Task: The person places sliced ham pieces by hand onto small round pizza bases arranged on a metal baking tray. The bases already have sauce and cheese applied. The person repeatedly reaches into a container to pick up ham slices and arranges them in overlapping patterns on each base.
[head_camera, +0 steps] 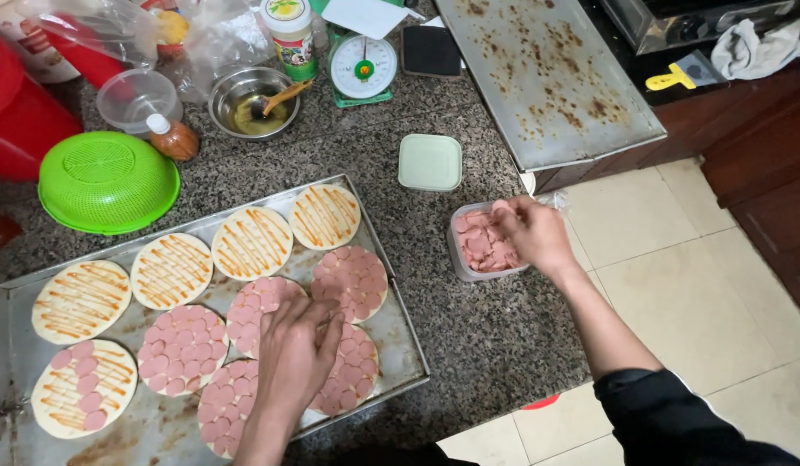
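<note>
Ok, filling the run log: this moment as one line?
left hand: on sausage-topped rounds | right hand: in sausage tub | baking tray: partly topped

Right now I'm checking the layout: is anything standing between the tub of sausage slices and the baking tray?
Nothing visible does. Only bare granite counter lies between the tub of sausage slices, where the right hand reaches in, and the baking tray. The green lid sits behind that path.
</note>
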